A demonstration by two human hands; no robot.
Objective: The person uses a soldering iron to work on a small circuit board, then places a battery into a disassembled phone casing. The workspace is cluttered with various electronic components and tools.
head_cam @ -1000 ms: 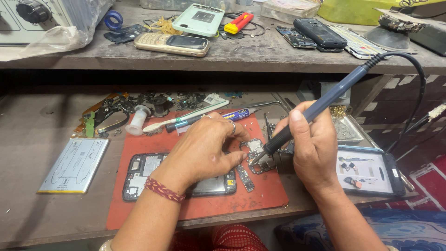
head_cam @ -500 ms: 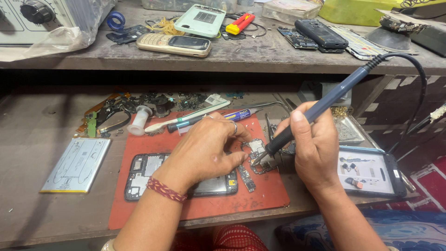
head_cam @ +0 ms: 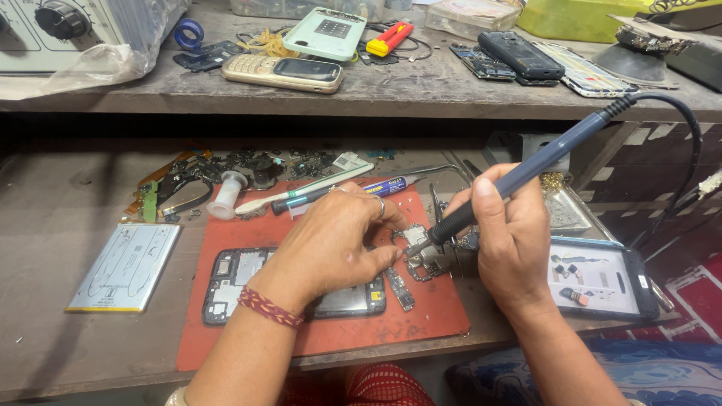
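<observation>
Now, landmark: the red mat (head_cam: 421, 316) on the lower bench; every place below is told from it.
Right hand: the right hand (head_cam: 515, 240) hangs over the mat's right edge, fingers wrapped round the dark grip of a soldering iron (head_cam: 526, 169).
Soldering iron: its blue shaft slants up and to the right away from the mat, the cable looping off its far end; the tip comes down on the circuit board (head_cam: 421, 252).
Circuit board: small, bare, lying on the mat's upper right part, between the two hands.
Left hand: the left hand (head_cam: 335, 240) lies over the middle of the mat, fingers bent and close together, their tips pressed down at the board's left edge; whether they pinch anything cannot be told.
Wrist: a red braided band (head_cam: 269, 307) circles the left wrist, above the mat's lower half.
Phone frame: an opened phone body (head_cam: 233, 282) lies on the mat's left half, partly under the left hand.
Battery: a flat silver battery (head_cam: 124, 267) lies off the mat, well to its left.
Pen and toothbrush: a blue pen (head_cam: 391, 184) and a toothbrush (head_cam: 301, 192) lie along the mat's far edge.
Tray phone: a phone with tiny parts on its screen (head_cam: 598, 278) lies just right of the mat, beside the right hand.
</observation>
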